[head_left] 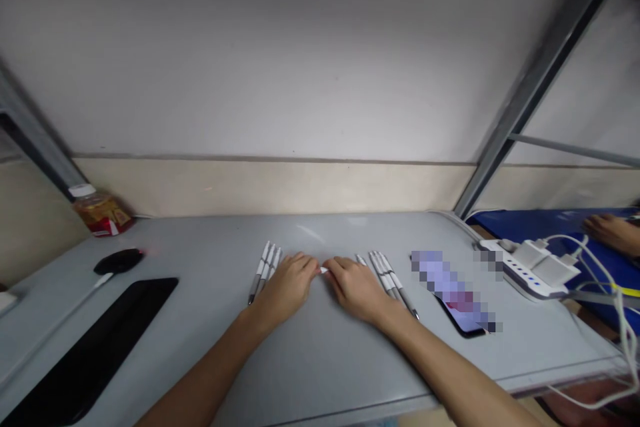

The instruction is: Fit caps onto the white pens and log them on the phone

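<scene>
My left hand and my right hand meet over the middle of the desk, fingers bent and pinched. Between their fingertips shows a small white piece, possibly part of a pen. It emerges from my right fingers and reaches close to my left fingertips; most of what is held is hidden. Several white pens with grey grips lie side by side beside my left hand, partly behind it. To the right of my right hand lie several more such pens, partly covered by that hand.
A phone and a white power strip with plugs and cables lie at right. On the left are a black mat, a black round mouse-like object and a bottle. Another person's hand rests on a blue surface.
</scene>
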A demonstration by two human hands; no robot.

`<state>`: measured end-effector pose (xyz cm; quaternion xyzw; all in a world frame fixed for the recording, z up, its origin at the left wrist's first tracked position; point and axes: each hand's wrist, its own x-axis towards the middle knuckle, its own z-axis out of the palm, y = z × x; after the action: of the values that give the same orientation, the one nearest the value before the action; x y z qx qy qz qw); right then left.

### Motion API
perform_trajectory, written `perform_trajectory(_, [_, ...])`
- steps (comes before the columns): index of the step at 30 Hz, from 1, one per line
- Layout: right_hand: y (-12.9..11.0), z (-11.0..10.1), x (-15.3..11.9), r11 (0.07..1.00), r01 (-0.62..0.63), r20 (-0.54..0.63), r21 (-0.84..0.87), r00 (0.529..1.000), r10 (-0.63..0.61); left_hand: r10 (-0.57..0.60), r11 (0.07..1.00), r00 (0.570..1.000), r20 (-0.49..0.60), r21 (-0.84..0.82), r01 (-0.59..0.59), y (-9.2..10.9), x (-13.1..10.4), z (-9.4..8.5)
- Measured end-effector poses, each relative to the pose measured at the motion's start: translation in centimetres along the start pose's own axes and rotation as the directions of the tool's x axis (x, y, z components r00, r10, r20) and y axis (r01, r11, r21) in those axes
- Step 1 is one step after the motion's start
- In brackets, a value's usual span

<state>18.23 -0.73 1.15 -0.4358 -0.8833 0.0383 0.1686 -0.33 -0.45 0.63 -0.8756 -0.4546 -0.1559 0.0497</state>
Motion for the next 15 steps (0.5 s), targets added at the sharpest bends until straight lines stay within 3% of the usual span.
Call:
perform_trajectory(5, [0.0,-0.6,-0.5,0.976,0.008,0.02,0.216,1.0,-0.012,0.093,0.994,0.992,-0.088,0.067,-0.087,0.3,-0.1,-0.9])
perform_trajectory(10, [0.7,-0.5,-0.3,0.809,-0.018,0.036,0.587,0.999,-0.004,0.16,0.982,0.984,-0.076,0.111,-0.151,0.4,-0.2,-1.5])
perform_trajectory(13, [1.4,-0.3,0.2,0.666,-0.103,0.016,0.739,0.991,0.136,0.111,0.992,0.991,-0.074,0.074,-0.106,0.1,-0.1,-1.7])
perform_trajectory(15, [2.0,-0.3,0.6,0.569,-0.149,-0.041,0.808,0.951,0.306,0.029,1.0,0.994,-0.105,0.002,-0.029,-0.2,0.0,-1.7])
